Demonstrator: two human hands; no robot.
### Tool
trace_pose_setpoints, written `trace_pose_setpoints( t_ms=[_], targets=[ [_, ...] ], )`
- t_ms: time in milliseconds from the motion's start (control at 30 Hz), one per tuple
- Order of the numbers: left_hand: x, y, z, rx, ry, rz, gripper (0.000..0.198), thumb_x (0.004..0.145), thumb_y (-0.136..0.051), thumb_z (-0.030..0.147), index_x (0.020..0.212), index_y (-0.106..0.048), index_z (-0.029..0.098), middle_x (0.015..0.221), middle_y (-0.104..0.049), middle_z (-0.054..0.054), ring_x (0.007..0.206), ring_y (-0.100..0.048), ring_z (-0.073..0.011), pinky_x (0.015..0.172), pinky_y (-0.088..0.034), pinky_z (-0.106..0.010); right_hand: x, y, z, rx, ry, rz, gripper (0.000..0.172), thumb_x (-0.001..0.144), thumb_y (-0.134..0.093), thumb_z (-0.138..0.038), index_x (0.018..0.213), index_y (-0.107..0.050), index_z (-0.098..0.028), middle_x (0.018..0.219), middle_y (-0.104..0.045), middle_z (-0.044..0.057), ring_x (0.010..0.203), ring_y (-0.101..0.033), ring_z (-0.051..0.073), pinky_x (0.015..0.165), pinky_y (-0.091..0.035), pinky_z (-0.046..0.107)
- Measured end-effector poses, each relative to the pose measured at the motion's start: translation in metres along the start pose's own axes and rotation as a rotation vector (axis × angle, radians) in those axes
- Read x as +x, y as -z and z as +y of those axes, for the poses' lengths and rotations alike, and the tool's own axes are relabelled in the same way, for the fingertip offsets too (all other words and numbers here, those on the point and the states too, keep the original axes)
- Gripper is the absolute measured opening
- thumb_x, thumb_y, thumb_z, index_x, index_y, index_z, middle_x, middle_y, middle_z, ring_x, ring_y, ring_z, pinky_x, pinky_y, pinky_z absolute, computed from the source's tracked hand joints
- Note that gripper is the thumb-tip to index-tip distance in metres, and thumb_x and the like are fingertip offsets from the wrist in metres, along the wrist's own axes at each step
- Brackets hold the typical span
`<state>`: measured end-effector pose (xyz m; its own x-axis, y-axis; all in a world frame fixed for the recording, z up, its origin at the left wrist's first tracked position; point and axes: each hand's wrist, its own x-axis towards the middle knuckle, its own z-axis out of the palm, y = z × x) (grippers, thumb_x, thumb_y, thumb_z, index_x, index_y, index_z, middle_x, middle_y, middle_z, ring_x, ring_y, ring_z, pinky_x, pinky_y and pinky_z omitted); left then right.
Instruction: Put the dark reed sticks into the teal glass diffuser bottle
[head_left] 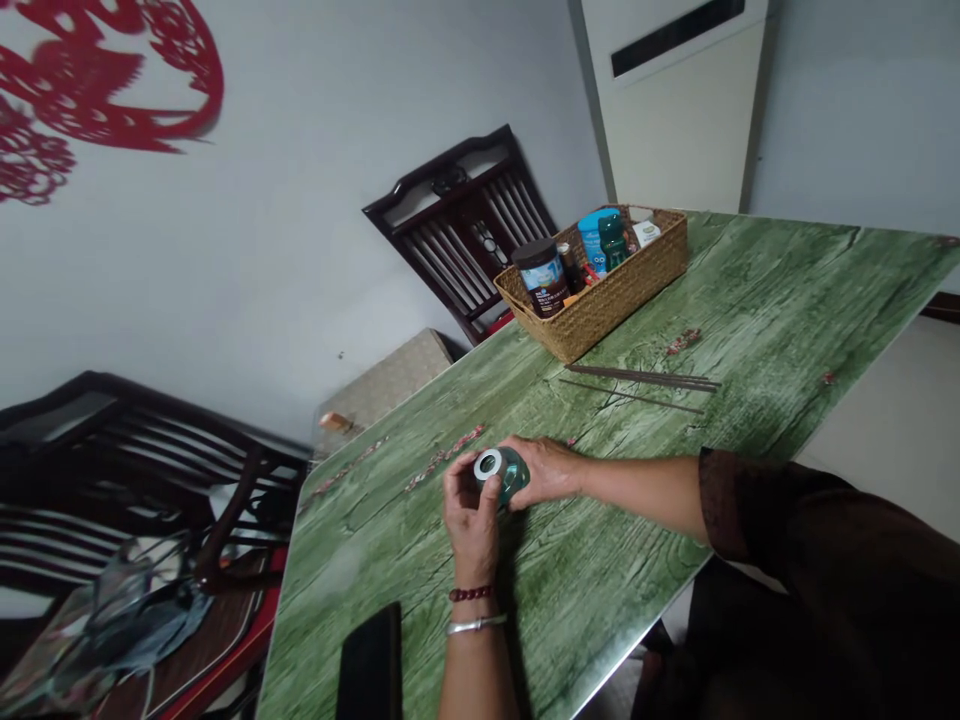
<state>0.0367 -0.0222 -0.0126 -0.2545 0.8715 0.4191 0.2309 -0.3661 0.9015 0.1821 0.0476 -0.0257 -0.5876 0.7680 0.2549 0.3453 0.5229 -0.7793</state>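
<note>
A small teal glass bottle (pixel 504 472) with a silver ring at its mouth stands on the green wood-print table (pixel 750 330). Both of my hands grip it. My left hand (pixel 469 515), with bracelets on the wrist, wraps its fingers round the near side by the silver neck. My right hand (pixel 546 468) cups the far side of the bottle. Several thin dark sticks (pixel 645 380) lie on the table beyond my hands.
A woven basket (pixel 600 300) with a dark-lidded jar (pixel 541 277) and other bottles stands at the table's far edge. A black phone (pixel 369 662) lies near the front edge. Dark wooden chairs (pixel 465 225) stand along the wall, one with plastic wrapping (pixel 135 610).
</note>
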Motion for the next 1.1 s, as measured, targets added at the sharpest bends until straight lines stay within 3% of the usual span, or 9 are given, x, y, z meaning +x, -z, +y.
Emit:
trace_pose_setpoints(
  t_ms=[167, 400, 500, 667, 867, 967, 1100],
  targets=[
    [-0.003, 0.001, 0.002, -0.077, 0.067, -0.046, 0.037, 0.083, -0.069, 0.035, 0.118, -0.060, 0.025, 0.119, -0.062, -0.007, 0.110, -0.058, -0.0192, 0.098, -0.044, -0.034, -0.001, 0.000, 0.000, -0.001, -0.009, 0.006, 0.080, 0.057, -0.084, -0.048, 0.126, -0.051, -0.024, 0.105, -0.070, 0.004, 0.092, -0.068, 0.025, 0.071, -0.047, 0.030],
    [0.003, 0.001, -0.005, 0.002, 0.056, 0.117, 0.029, 0.070, -0.080, 0.035, 0.087, -0.062, 0.021, 0.104, -0.066, -0.005, 0.100, -0.062, -0.0194, 0.096, -0.046, -0.038, 0.001, -0.003, 0.004, -0.018, 0.016, 0.007, 0.080, 0.057, -0.084, -0.047, 0.126, -0.051, -0.023, 0.104, -0.070, 0.006, 0.092, -0.068, 0.026, 0.069, -0.046, 0.030],
    [0.004, 0.001, -0.006, 0.045, 0.041, 0.106, 0.028, 0.069, -0.081, 0.035, 0.084, -0.062, 0.020, 0.103, -0.064, -0.004, 0.099, -0.062, -0.0184, 0.096, -0.045, -0.038, 0.001, -0.004, 0.004, -0.028, 0.003, 0.001, 0.082, 0.057, -0.083, -0.049, 0.126, -0.050, -0.023, 0.103, -0.070, 0.006, 0.091, -0.068, 0.027, 0.068, -0.046, 0.030],
    [0.001, 0.000, 0.004, 0.063, -0.007, 0.041, 0.030, 0.076, -0.076, 0.036, 0.101, -0.063, 0.023, 0.106, -0.063, -0.004, 0.102, -0.061, -0.0193, 0.097, -0.045, -0.037, 0.001, -0.004, 0.004, -0.017, 0.000, 0.014, 0.081, 0.057, -0.083, -0.049, 0.126, -0.050, -0.023, 0.104, -0.070, 0.004, 0.090, -0.068, 0.025, 0.068, -0.045, 0.028],
    [-0.001, 0.002, 0.014, 0.024, -0.006, -0.153, 0.045, 0.088, -0.061, 0.039, 0.131, -0.055, 0.026, 0.136, -0.055, -0.010, 0.127, -0.050, -0.0251, 0.109, -0.037, -0.042, 0.001, -0.002, 0.002, -0.019, -0.009, -0.001, 0.079, 0.056, -0.084, -0.045, 0.125, -0.050, -0.023, 0.106, -0.070, 0.006, 0.092, -0.068, 0.027, 0.070, -0.046, 0.030],
    [0.003, 0.002, 0.009, 0.040, -0.041, -0.111, 0.058, 0.083, -0.066, 0.047, 0.135, -0.052, 0.026, 0.136, -0.054, -0.011, 0.127, -0.050, -0.0267, 0.107, -0.039, -0.042, 0.001, -0.001, 0.002, 0.005, 0.003, -0.013, 0.080, 0.056, -0.085, -0.044, 0.126, -0.050, -0.023, 0.109, -0.069, 0.006, 0.094, -0.068, 0.027, 0.071, -0.046, 0.031],
    [0.007, 0.001, 0.002, 0.143, -0.054, 0.035, 0.065, 0.070, -0.079, 0.047, 0.126, -0.054, 0.026, 0.114, -0.059, -0.007, 0.105, -0.059, -0.0217, 0.096, -0.046, -0.037, 0.000, 0.000, 0.002, 0.017, -0.001, -0.015, 0.079, 0.058, -0.083, -0.043, 0.126, -0.050, -0.022, 0.107, -0.069, 0.006, 0.094, -0.068, 0.027, 0.071, -0.046, 0.031]
  ],
)
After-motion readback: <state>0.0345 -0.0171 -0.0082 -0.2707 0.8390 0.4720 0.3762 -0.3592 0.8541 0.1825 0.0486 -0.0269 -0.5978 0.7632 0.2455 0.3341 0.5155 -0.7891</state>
